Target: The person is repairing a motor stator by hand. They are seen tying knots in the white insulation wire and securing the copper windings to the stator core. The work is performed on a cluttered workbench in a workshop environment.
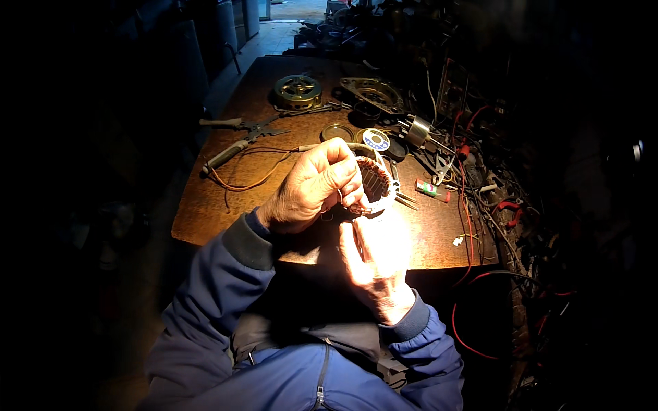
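A ring-shaped motor stator [394, 183] with copper windings sits near the table's front, under a bright light. My left hand [312, 185] is at its near left side, thumb and fingers pinched together on thin copper wire [340, 196] by the winding. Just below the stator's near edge is my right hand [373, 264], its fingers drawn together and pointing up at the same spot. Glare washes out much of this hand, so what its fingertips hold cannot be made out. Beside the stator on the right lie pointed metal tips [406, 200], perhaps of a tool.
Pliers with pale grips [227, 156] lie at the left on the wooden table [205, 219], near a brown cable [264, 182]. Farther back are a brass-coloured round cover [298, 91], a cast housing [367, 88] and a rotor [417, 129]. Red wires [468, 212] and clutter line the right edge.
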`<state>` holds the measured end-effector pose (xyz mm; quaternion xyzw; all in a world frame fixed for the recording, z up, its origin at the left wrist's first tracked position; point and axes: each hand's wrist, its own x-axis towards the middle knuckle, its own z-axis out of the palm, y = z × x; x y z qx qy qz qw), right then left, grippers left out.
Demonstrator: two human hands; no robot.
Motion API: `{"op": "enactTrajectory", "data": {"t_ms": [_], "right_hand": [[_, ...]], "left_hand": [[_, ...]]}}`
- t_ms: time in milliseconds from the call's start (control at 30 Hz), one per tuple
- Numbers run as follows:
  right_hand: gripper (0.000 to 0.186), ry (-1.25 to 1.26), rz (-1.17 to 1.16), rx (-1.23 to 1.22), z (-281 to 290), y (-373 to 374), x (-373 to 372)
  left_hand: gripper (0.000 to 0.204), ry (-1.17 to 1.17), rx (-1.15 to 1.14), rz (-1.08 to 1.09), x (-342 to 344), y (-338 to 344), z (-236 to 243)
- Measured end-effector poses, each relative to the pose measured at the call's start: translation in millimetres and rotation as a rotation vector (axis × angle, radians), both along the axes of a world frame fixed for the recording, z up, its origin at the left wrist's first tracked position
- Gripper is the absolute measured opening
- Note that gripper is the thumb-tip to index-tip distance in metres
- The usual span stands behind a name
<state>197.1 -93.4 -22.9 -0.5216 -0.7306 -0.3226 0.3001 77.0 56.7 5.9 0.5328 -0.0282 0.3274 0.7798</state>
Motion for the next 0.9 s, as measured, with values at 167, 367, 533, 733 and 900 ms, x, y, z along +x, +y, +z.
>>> {"op": "enactTrajectory", "data": {"t_ms": [167, 367, 533, 733, 900], "right_hand": [[0.024, 0.104, 0.076, 0.098, 0, 8, -7], [0.020, 0.231, 0.133, 0.287, -4, 37, -15], [0.022, 0.251, 0.142, 0.181, 2, 33, -24], [0.026, 0.279, 0.363, 0.111, 6, -6, -31], [0.031, 0.666, 0.063, -0.006, 22, -13, 16]], "left_hand": [[0.020, -0.004, -0.017, -0.007, -1, -1, 1], [0.021, 0.025, 0.022, 0.000, 1, 2, -2], [0.020, -0.005, -0.046, -0.018, 0, 5, -3], [0.019, -0.005, -0.076, -0.028, 1, 4, 0], [0.020, -0.013, -0.101, -0.019, -1, 3, 1]]}}
